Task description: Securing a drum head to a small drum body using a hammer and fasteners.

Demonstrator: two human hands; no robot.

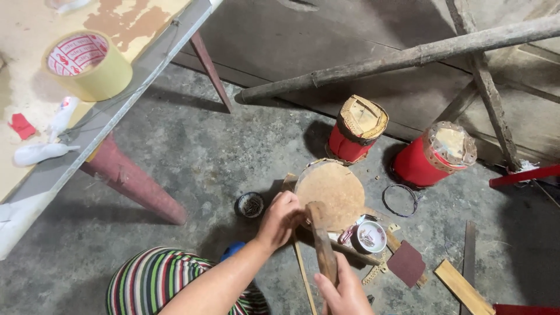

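The left hand (281,219) pinches at the near rim of the round drum (330,193) on the floor (fingertips hidden); the right hand (344,291) grips the hammer (322,242), handle running up toward that rim.

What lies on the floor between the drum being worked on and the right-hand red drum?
A dark wire ring lies on bare concrete between the drum and red drum, head view.
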